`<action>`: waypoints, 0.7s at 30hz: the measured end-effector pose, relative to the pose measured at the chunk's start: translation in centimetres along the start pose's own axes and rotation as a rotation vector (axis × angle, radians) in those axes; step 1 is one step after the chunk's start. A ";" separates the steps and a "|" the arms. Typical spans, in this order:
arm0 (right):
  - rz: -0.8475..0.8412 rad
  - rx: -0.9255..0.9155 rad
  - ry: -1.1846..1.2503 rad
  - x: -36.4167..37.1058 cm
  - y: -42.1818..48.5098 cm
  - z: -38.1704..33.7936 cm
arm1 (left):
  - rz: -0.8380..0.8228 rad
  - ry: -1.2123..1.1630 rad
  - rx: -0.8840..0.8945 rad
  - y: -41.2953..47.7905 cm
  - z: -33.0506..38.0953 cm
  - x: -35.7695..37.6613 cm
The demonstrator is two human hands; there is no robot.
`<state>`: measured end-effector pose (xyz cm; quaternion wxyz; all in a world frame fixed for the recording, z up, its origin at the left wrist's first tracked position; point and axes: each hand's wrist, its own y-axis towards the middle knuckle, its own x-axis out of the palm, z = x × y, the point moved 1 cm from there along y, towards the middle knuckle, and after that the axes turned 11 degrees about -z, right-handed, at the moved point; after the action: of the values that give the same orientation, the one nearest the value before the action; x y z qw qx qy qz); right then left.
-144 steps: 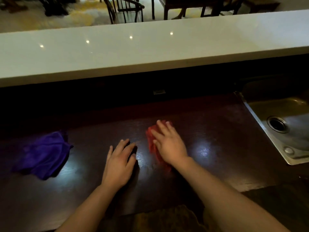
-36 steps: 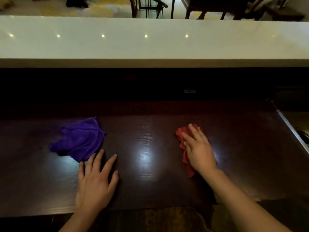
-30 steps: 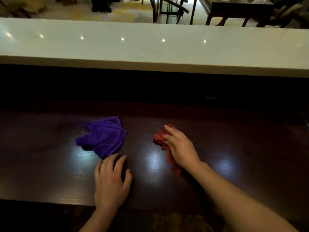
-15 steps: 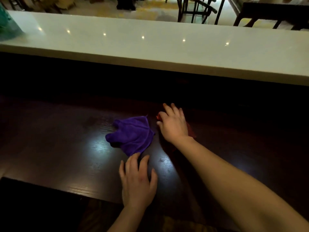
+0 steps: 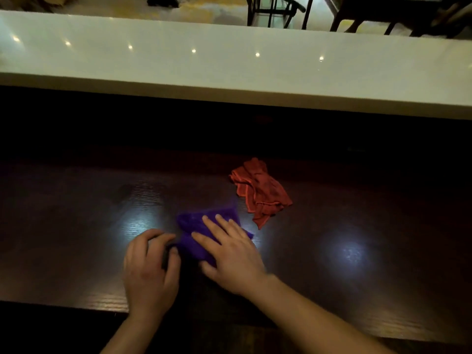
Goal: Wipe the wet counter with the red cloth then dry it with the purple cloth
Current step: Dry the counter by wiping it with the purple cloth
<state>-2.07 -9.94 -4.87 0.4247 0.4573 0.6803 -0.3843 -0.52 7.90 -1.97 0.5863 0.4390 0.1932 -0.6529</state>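
Note:
The red cloth (image 5: 260,191) lies crumpled and untouched on the dark wooden counter (image 5: 76,221), right of centre. The purple cloth (image 5: 194,226) sits just below and left of it. My right hand (image 5: 229,249) lies flat on the purple cloth, fingers spread, covering its right half. My left hand (image 5: 149,269) rests on the counter at the cloth's left edge, fingers curled, fingertips touching the fabric. Part of the purple cloth is hidden under my right hand.
A raised white bar top (image 5: 229,65) runs across the back, above a dark recess. Chairs (image 5: 275,11) and table legs stand beyond it. Bright light reflections shine on the counter left and right of my hands. The counter's front edge is near my wrists.
My right hand has let go of the red cloth and moved down-left onto the purple cloth. The red cloth now lies uncovered. My left hand has curled against the purple cloth's edge.

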 end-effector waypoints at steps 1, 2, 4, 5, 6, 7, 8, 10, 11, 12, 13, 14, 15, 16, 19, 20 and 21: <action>0.005 0.002 -0.009 0.6 -2.6 0.3 | -0.016 -0.003 0.013 0.2 0.2 0.3; 0.010 0.016 -0.008 1.0 -5.3 0.8 | -0.042 -0.008 0.029 0.4 0.6 0.7; 0.028 0.066 -0.018 0.8 -9.6 2.8 | -0.124 -0.007 0.064 0.6 1.7 1.8; 0.043 0.111 -0.038 0.4 -10.8 4.1 | -0.175 0.010 0.082 0.6 2.4 2.5; 0.057 0.173 -0.045 -0.3 -11.4 5.2 | -0.231 0.038 0.098 0.5 3.0 3.2; 0.074 0.251 -0.029 -1.0 -11.5 6.1 | -0.292 0.072 0.109 0.5 3.6 3.8; 0.083 0.327 0.010 -1.5 -11.1 6.5 | -0.351 0.109 0.113 0.3 4.2 4.5; 0.097 0.423 0.077 -1.7 -10.7 6.0 | -0.442 0.166 0.114 0.0 5.3 5.6; 0.094 0.418 0.079 -1.2 -11.0 5.4 | -0.469 0.180 0.116 -0.2 5.6 6.0; 0.083 0.383 0.071 -0.5 -12.0 4.9 | -0.492 0.187 0.127 -0.4 6.1 6.4; 0.071 0.332 0.055 0.1 -13.4 4.9 | -0.509 0.190 0.147 -0.6 6.5 6.7; 0.056 0.281 0.043 0.4 -15.0 5.4 | -0.525 0.195 0.170 -0.6 7.0 7.0; 0.052 0.252 0.027 0.1 -16.3 6.5 | -0.541 0.205 0.190 -0.7 7.4 7.4; 0.062 0.256 0.003 -0.4 -17.1 8.1 | -0.556 0.219 0.205 -0.8 8.0 7.9; 0.160 0.470 0.016 -3.1 -15.9 13.2 | -0.592 0.273 0.236 -1.0 10.3 9.7; 0.173 0.556 0.034 -4.0 -14.7 14.2 | -0.601 0.290 0.238 -1.0 11.1 10.3; 0.165 0.626 0.048 -4.6 -13.6 14.7 | -0.607 0.303 0.233 -1.0 11.8 10.8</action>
<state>-10.60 -28.60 -3.88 0.2770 0.6280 0.4998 -0.5283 -4.77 -7.38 -4.51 0.2762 0.5174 0.3238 -0.7424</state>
